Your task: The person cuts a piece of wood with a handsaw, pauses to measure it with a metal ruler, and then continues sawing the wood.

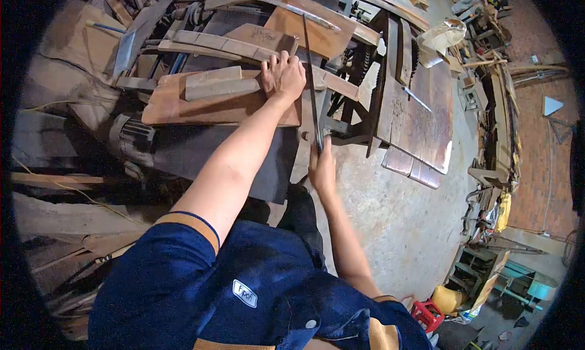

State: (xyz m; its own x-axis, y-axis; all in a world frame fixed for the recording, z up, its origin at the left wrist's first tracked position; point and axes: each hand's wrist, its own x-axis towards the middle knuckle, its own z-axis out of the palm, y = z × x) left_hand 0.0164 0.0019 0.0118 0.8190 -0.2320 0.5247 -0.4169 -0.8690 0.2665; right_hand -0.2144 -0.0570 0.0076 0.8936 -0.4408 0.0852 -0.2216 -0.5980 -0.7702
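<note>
My left hand (pixel 283 77) presses down on the end of a pale wooden piece (pixel 219 83), fingers curled over its far edge. The piece lies on a brown board (pixel 183 109) on a cluttered workbench. My right hand (pixel 321 167) is closed around the handle end of a long thin saw blade (pixel 309 69). The blade runs away from me, just right of my left hand, and crosses the curved wooden strips (pixel 225 45) behind it. Whether the blade touches the wood is unclear.
Planks and offcuts are piled across the bench. An electric motor (pixel 131 136) sits under its left side. A dark wooden tabletop (pixel 420 118) stands to the right on the concrete floor (pixel 402 216). A red stool (pixel 426 313) and a yellow container (pixel 448 298) are at lower right.
</note>
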